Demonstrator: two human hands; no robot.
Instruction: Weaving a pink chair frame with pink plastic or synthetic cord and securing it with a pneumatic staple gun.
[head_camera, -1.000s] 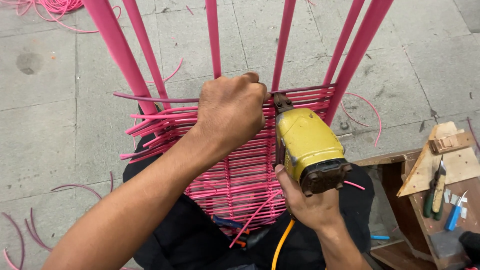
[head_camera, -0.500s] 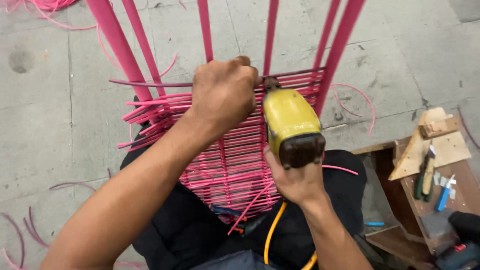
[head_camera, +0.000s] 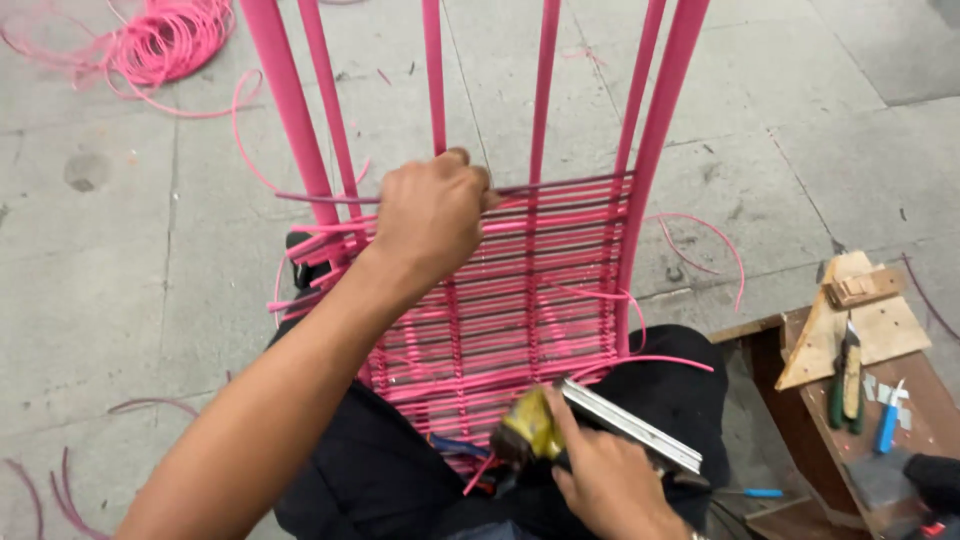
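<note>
A pink metal frame (head_camera: 290, 120) with several upright rods leans against my lap, and its lower part is woven with pink plastic strands (head_camera: 545, 300). My left hand (head_camera: 430, 215) is closed on the top strand of the weave, beside a middle rod. My right hand (head_camera: 610, 480) is low over my lap and grips a yellow power tool (head_camera: 532, 425) with a long metal rail (head_camera: 630, 428). The tool points down and left, away from the weave.
A coil of pink cord (head_camera: 165, 40) lies on the concrete floor at the far left, and loose offcuts are scattered around it. On the right, a wooden bench (head_camera: 860, 320) holds green-handled pliers (head_camera: 848, 380) and a blue cutter (head_camera: 888, 418).
My right hand has pulled the yellow tool off the top of the weave and lowered it to my lap. My left hand has kept its hold on the top strand.
</note>
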